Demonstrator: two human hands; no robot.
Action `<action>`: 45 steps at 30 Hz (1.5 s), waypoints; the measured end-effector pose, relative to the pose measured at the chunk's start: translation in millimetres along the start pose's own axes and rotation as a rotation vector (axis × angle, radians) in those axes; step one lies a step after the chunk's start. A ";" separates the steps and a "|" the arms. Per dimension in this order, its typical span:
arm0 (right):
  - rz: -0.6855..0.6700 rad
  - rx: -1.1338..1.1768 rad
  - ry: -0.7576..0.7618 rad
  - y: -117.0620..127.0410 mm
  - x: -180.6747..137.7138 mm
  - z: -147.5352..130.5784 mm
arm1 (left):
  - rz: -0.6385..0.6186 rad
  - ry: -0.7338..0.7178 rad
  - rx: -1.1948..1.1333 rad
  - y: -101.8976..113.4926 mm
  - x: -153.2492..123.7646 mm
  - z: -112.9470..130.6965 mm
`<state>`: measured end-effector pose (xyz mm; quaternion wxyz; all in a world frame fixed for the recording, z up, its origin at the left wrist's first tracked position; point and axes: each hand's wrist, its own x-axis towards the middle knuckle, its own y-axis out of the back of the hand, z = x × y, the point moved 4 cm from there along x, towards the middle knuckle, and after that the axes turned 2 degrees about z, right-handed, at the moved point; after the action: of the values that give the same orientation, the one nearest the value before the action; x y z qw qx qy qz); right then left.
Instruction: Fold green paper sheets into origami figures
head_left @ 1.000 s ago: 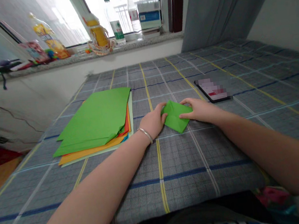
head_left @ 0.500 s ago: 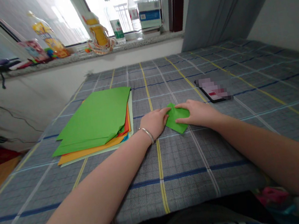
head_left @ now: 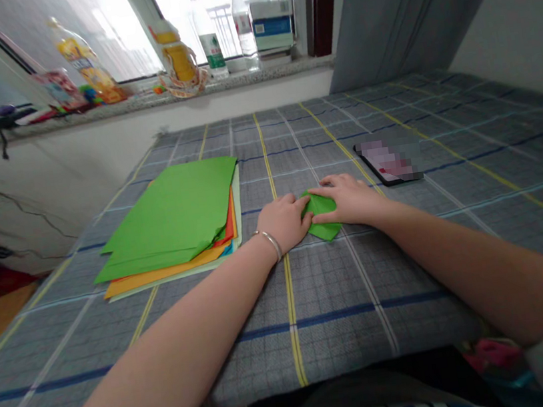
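Folded green paper (head_left: 321, 204) gathered narrower than half a second ago, the left hand (head_left: 282, 223) and right hand (head_left: 344, 198) closer together on either side of it, near the middle of the grey checked cover (head_left: 320, 331). Fingers (head_left: 296, 204) of the left hand together and pressed against the paper's near side, right fingers (head_left: 327, 217) together and lying partly over it, no clear pinch visible. Just left of the hands, a stack of coloured paper sheets (head_left: 167, 221) topped with green; up and to the right, a phone (head_left: 389, 161) with a pixelated screen
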<state>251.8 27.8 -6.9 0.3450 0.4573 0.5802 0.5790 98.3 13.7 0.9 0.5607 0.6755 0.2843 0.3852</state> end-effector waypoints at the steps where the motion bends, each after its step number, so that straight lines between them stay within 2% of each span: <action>1: -0.002 -0.002 -0.004 -0.6 1.5 0.2 | -0.001 -0.002 0.001 0.1 0.1 0.0; 12: -0.113 -0.055 0.019 -1.7 -6.1 -2.7 | -0.011 -0.020 0.010 0.1 -1.6 -1.6; 22: -0.155 0.014 0.051 -9.6 -12.9 2.6 | 0.015 -0.010 0.034 8.4 -8.8 1.8; 25: -0.162 0.025 0.052 -12.1 -15.5 5.0 | 0.053 -0.087 0.045 9.5 -11.2 5.1; 28: -0.180 0.047 0.062 -10.5 -19.1 5.8 | -0.027 -0.224 -0.002 2.1 -12.6 9.5; 31: -0.191 0.066 0.078 -5.7 -22.2 5.2 | -0.157 -0.282 -0.066 -6.7 -13.1 11.7; 33: -0.166 0.068 0.126 -1.8 -23.1 3.1 | -0.185 -0.260 -0.093 -9.2 -12.6 12.8; 38: -0.135 0.109 0.258 -3.2 -22.5 -0.9 | -0.159 -0.140 -0.127 -9.5 -11.3 17.1; 42: -0.191 0.101 0.235 -13.9 -20.4 4.0 | -0.187 -0.093 -0.131 -9.9 -10.6 18.1; 45: -0.170 0.044 0.167 -17.6 -17.4 9.1 | -0.186 -0.037 -0.104 -9.8 -9.2 12.0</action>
<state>263.9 16.5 -27.4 0.3332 0.3642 0.6563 0.5707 103.8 1.8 -11.4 0.6333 0.6234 0.3150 0.3332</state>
